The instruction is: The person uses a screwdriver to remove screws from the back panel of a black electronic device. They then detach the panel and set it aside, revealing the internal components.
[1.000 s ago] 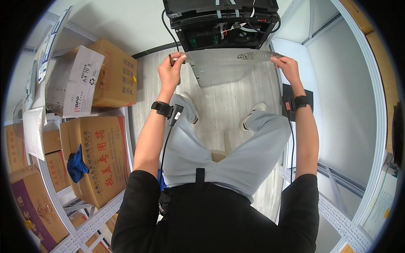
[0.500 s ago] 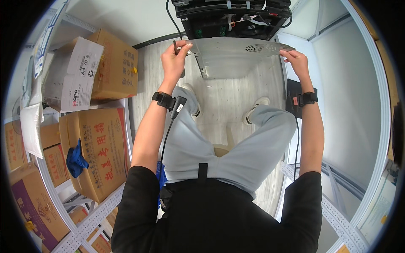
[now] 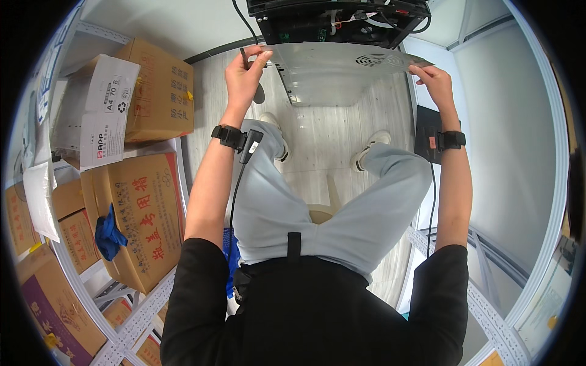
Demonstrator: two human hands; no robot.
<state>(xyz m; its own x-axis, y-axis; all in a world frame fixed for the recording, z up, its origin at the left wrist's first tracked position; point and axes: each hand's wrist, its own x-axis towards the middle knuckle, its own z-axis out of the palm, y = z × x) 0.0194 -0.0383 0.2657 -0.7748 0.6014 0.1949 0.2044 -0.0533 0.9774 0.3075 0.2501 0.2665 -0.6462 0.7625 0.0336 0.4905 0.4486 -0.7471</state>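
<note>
A thin grey metal panel with a round slotted vent near its right end spans the gap between my hands, in front of the open black machine. My left hand pinches the panel's left corner between thumb and fingers. A dark, slim tool with a rounded end also sits in that hand; its exact kind is unclear. At the opposite corner, my right hand grips the panel's edge with thumb and fingertips. Wires and circuit parts show inside the machine, just beyond the panel's far edge.
Cardboard boxes fill a white metal rack on the left, with a blue cloth on one. A dark flat object lies under my right wrist. My legs straddle a stool. Cables run from both wristbands.
The view has shifted a little, so the panel, machine and both hands sit slightly higher in the picture. Both hands keep their hold on the panel.
</note>
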